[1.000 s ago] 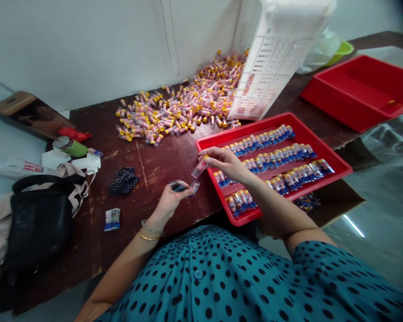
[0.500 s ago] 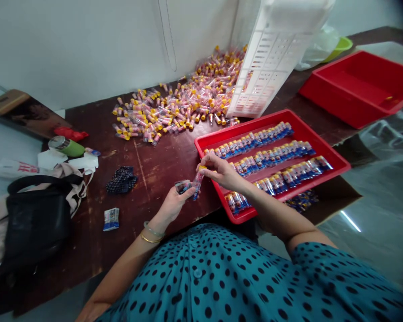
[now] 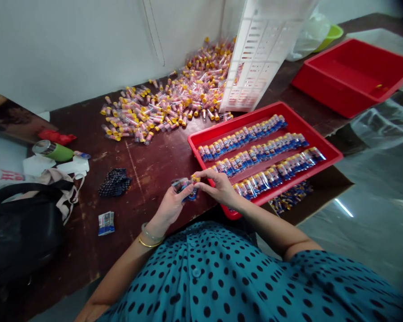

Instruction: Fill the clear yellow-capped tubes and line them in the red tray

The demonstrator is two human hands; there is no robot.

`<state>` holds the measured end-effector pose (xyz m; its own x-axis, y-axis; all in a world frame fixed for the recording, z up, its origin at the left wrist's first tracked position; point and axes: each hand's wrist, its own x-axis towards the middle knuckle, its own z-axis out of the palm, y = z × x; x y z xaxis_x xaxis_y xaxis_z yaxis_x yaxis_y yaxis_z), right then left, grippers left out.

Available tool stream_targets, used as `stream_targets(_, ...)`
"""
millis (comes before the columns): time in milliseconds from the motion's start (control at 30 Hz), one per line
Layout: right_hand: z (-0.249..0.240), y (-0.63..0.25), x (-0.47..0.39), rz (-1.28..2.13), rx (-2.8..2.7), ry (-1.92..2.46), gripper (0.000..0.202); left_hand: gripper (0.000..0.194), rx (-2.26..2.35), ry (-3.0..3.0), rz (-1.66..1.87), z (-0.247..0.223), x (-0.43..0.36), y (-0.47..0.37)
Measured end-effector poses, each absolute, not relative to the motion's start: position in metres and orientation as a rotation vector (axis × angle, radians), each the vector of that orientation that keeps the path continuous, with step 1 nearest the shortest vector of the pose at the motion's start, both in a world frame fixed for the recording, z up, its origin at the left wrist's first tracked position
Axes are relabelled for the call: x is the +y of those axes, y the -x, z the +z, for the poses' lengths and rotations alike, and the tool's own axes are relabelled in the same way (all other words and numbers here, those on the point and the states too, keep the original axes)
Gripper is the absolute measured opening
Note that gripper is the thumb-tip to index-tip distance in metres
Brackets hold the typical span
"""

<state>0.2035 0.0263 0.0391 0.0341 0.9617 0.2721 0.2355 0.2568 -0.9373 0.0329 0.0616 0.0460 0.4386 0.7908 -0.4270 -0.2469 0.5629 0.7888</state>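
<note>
My left hand [image 3: 172,202] is closed on a small stack of printed plastic sleeves [image 3: 180,184], with the thumb pressed on top. My right hand [image 3: 219,187] pinches the yellow cap of a small clear tube [image 3: 195,179]. The tube's lower part sits at a blue printed sleeve by my left thumb; how far inside it is I cannot tell. Beside my right hand lies a red tray [image 3: 192,145] with rows of yellow-capped tubes in blue sleeves [image 3: 255,188]. Farther back, a big heap of pink, yellow-capped tubes [image 3: 168,105] covers the table by the wall.
A white slatted crate [image 3: 251,67] stands tilted beside the heap. At the far right is another red bin [image 3: 342,85]. Below the tray, an open carton [image 3: 322,197] holds more small pieces. Left are flat sleeves [image 3: 106,223], a dark cloth [image 3: 114,182], a green bottle [image 3: 57,151] and a black bag [image 3: 27,237].
My right hand has come down and closer to my left, bringing the tube to the sleeve. The tube's pink body, visible before, is now mostly covered. The whole view has shifted slightly.
</note>
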Motion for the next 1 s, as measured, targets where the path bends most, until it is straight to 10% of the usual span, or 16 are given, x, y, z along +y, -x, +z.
stream_targets(500,0.039,-0.209,0.033,1.023,-1.193,1.092,0.027,0.039,0.903,-0.757,0.66,0.05,0.067,-0.04)
stream_targets(1000,0.021,-0.562,-0.046,0.12,-1.017,2.488,0.036,0.047,1.109,-0.723,0.517,0.001,0.1,-0.012)
